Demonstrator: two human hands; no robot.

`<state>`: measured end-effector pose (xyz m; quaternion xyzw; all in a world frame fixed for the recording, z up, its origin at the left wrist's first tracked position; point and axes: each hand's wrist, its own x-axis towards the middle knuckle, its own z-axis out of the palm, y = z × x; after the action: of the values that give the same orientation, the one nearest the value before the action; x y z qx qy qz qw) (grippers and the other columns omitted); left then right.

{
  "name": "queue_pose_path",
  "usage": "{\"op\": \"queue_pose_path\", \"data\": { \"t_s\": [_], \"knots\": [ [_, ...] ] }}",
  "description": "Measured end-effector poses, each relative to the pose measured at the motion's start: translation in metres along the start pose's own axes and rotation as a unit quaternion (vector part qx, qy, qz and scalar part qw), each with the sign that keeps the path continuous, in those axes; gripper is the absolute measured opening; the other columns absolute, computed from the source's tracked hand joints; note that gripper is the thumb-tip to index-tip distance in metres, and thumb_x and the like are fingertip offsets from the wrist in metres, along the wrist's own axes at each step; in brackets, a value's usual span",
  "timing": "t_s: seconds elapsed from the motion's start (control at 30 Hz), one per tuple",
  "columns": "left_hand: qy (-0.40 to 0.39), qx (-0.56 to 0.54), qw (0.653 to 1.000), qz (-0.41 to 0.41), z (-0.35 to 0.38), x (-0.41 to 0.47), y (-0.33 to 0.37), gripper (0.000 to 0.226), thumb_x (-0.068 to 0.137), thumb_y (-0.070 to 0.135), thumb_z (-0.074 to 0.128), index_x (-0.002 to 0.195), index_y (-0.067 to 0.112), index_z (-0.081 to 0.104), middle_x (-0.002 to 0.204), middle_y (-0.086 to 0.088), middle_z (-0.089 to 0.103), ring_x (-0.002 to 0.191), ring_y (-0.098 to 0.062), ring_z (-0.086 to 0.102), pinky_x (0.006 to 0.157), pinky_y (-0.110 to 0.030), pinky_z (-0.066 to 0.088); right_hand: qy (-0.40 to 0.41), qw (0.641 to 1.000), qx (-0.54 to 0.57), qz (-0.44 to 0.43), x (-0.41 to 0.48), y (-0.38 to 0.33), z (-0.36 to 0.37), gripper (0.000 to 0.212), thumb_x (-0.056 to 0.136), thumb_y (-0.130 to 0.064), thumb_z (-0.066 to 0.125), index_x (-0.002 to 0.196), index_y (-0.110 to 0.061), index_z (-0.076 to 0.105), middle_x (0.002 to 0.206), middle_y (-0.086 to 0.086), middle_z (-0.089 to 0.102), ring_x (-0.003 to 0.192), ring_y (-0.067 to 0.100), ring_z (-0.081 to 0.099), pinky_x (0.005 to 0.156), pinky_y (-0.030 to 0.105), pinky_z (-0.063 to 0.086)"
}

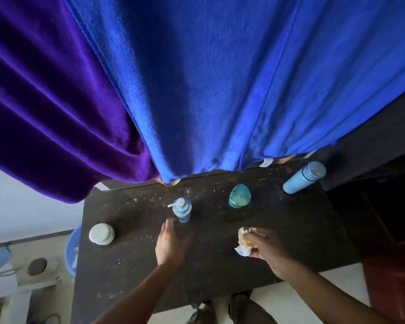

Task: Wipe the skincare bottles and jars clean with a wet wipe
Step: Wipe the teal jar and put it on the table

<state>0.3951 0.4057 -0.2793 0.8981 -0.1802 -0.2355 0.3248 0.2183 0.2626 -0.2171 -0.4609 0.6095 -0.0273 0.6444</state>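
A blue pump bottle (pixel 182 211) with a white pump head stands upright mid-table. My left hand (pixel 171 242) hovers just in front of it, fingers apart, holding nothing. My right hand (pixel 264 246) grips a crumpled, stained wet wipe (pixel 244 240) above the table's right half. A pale round jar (pixel 101 233) sits at the left. A teal jar (pixel 240 196) with a smudged lid stands behind the wipe. A light blue tall bottle (pixel 303 177) stands at the far right corner.
The dark table (pixel 220 265) is speckled with dust and crumbs. Blue and purple cloths (pixel 197 90) hang behind its far edge. A blue basin (pixel 73 249) sits on the floor at the left, and my feet show under the near edge.
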Motion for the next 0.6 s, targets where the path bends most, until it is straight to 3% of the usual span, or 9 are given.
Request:
{"op": "queue_pose_path", "data": {
  "t_s": [0.17, 0.33, 0.5, 0.6],
  "knots": [
    [-0.069, 0.012, 0.995, 0.068, 0.035, -0.021, 0.024, 0.025, 0.071, 0.026, 0.076, 0.087, 0.020, 0.057, 0.083, 0.004, 0.061, 0.078, -0.022, 0.060, 0.064, -0.030, 0.044, 0.050, 0.994, 0.093, 0.028, 0.008, -0.003, -0.032, 0.021, 0.087, -0.028, 0.065, 0.091, -0.007, 0.064, 0.091, 0.014, 0.067, 0.083, 0.027, 0.068, 0.064, 0.036, 0.058],
    [-0.092, 0.014, 0.991, 0.094, 0.082, 0.000, 0.077, 0.057, 0.064, 0.033, 0.081, 0.112, 0.016, 0.055, 0.108, -0.001, 0.056, 0.102, -0.021, 0.054, 0.082, -0.036, 0.048, 0.024, 0.996, 0.088, -0.009, 0.016, 0.001, -0.072, 0.014, 0.086, -0.011, 0.065, 0.097, -0.002, 0.068, 0.096, 0.023, 0.068, 0.086, 0.034, 0.069, 0.065, 0.037, 0.059],
    [-0.044, 0.035, 0.996, 0.068, 0.127, 0.021, 0.108, 0.088, 0.060, 0.038, 0.085, 0.135, 0.015, 0.044, 0.127, -0.005, 0.048, 0.120, -0.025, 0.044, 0.097, -0.038, 0.041, -0.029, 0.998, 0.059, -0.016, 0.033, 0.005, -0.122, 0.014, 0.083, -0.009, 0.068, 0.096, -0.005, 0.071, 0.099, 0.022, 0.069, 0.093, 0.036, 0.068, 0.078, 0.043, 0.058],
    [0.017, 0.028, 0.998, 0.053, 0.146, 0.023, 0.117, 0.076, 0.060, 0.034, 0.086, 0.123, 0.012, 0.052, 0.120, -0.007, 0.054, 0.112, -0.028, 0.047, 0.088, -0.038, 0.042, -0.058, 0.997, 0.046, -0.016, 0.049, 0.005, -0.157, 0.015, 0.083, -0.005, 0.067, 0.098, -0.004, 0.071, 0.103, 0.020, 0.069, 0.095, 0.037, 0.068, 0.085, 0.048, 0.056]
  ]
}}
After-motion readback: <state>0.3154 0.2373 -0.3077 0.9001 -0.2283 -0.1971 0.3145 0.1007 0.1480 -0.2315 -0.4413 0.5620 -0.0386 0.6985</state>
